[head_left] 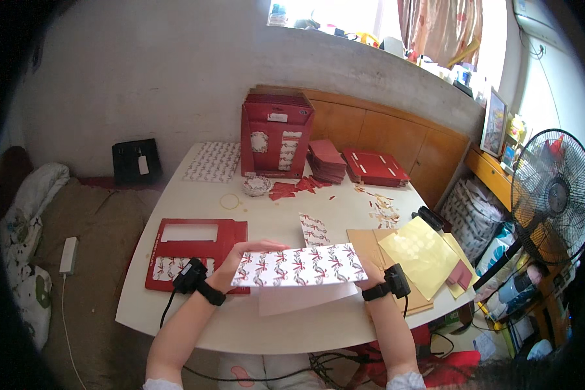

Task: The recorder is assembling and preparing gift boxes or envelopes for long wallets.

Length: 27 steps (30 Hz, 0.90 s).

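Note:
A folded white paper sheet printed with red bows and grey sprigs is held above the table's near side. My left hand grips its left end, fingers behind it, and my right hand closes on the right end. A plain white flap hangs below the printed face. Just beyond stands a smaller printed paper piece, partly hidden by the sheet. Left of my left hand lies a flat red carton panel with a cut-out window and matching print showing lower down. Both wrists wear black strapped devices.
On the white table, a tall stack of red cartons stands at the back. Beside it are red card stacks, flat red panels and printed sheets. Yellow sheets lie right, near a standing fan.

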{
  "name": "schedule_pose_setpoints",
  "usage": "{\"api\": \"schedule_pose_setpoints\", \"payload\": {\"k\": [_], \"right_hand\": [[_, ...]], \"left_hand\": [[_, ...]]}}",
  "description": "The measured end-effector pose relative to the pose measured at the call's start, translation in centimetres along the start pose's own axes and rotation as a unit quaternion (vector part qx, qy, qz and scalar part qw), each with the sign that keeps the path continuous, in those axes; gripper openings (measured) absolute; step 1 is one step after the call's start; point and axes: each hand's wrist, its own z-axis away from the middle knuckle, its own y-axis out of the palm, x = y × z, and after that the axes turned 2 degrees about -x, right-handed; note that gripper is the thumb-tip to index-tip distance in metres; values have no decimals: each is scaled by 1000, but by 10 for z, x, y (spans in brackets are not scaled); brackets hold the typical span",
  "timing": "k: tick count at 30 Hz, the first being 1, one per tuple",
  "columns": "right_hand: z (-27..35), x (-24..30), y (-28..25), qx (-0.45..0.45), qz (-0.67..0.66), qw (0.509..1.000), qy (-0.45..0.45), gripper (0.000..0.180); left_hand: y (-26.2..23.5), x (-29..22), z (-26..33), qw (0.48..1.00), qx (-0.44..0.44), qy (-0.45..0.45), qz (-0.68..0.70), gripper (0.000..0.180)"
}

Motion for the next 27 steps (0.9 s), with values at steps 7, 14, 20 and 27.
{"api": "schedule_pose_setpoints", "payload": {"k": [7,14,20,27], "right_hand": [[-12,9,3,141,188,971,-43,23],[-12,16,4,288,165,921,-206,47],[-2,25,16,310,130,935,-109,23],[-2,9,25,315,137,935,-94,19]], "left_hand": [[4,-5,3,992,90,16,-89,37],[3,-16,5,951,295,-42,-78,93],[0,-5,5,952,284,-106,33,99],[6,7,10,923,142,-308,-179,38]]}}
